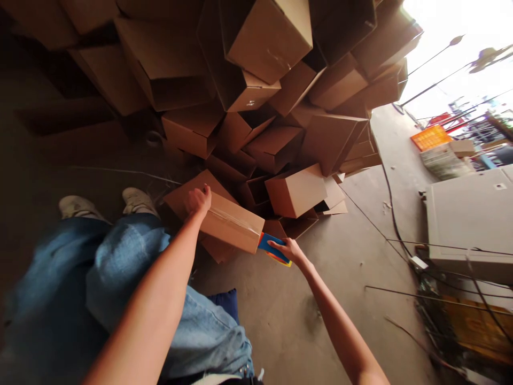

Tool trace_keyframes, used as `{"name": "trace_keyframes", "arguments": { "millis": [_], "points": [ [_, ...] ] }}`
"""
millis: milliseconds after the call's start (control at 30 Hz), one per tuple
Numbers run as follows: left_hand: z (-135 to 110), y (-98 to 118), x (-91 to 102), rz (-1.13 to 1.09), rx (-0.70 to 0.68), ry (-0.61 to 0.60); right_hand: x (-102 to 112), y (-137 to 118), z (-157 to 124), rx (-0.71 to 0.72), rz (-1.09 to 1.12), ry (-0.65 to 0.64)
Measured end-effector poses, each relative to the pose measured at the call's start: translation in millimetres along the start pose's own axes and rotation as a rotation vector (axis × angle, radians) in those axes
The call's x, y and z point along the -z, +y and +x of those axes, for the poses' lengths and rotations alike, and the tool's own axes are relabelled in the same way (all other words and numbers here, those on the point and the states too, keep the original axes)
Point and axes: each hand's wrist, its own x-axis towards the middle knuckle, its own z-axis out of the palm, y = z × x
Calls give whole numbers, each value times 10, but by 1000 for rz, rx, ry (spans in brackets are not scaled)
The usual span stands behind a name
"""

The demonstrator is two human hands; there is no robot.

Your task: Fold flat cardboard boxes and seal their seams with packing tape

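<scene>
Left hand (198, 202), right hand (286, 251), flanking cardboard box (229, 222)

Nothing here can be read. The blue and orange packet (276, 250) just beside the right hand's fingers (280, 244) shows bands of colour but no legible lettering. Well above the fingers, a cardboard box (256, 88) carries a small dark printed mark (250, 103), too small to make out. Well off to the right of the fingers, a small sticker (499, 186) sits on a grey metal cabinet (468, 214), and whatever it says is also too small to tell.
</scene>
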Motion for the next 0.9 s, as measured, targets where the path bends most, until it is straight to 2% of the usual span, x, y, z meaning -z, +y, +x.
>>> {"name": "trace_keyframes", "arguments": {
  "millis": [233, 333, 467, 533, 600, 767, 900],
  "points": [
    [9, 12, -53, 24, -3, 10, 19, -328, -196, -103, -185, 130],
    [-12, -5, -48, 35, -9, 11, -212, -528, -226, -148, -240, 158],
    [-13, -101, -26, 52, -21, 27, -669, -761, -155, -166, -231, 66],
    [28, -158, -3, 56, -27, 17, -788, -779, -126, -203, -217, 44],
    [105, -212, 35, 60, -20, 0, -792, -718, -122, -245, -200, 45],
    [393, -372, 207, 77, -6, -60, -607, -502, -193, -263, -104, 87],
    [611, -498, 334, 82, -25, -105, -667, -587, -165, -190, 12, 147]
  ]
}}
